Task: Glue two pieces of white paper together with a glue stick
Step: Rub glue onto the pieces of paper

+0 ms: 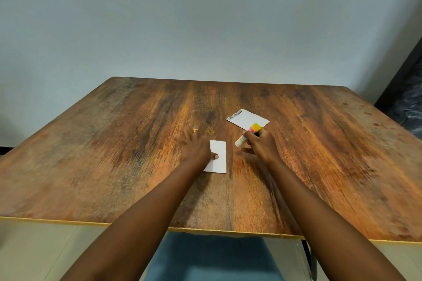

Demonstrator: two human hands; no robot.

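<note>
Both forearms [146, 212] are seen bare from the lower edge of the frame up to the hands. A gold-coloured ring [195, 130] is worn on one of the fingers [191, 135] of the left hand [195, 147]. Blue cloth [205, 260], possibly clothing, is seen at the lower centre.

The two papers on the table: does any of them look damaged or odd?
Yes, slightly. The far paper has a grey, uneven left end, as if torn or printed; I cannot tell which. The near paper, pressed by the left hand, shows no damage where visible.
</note>
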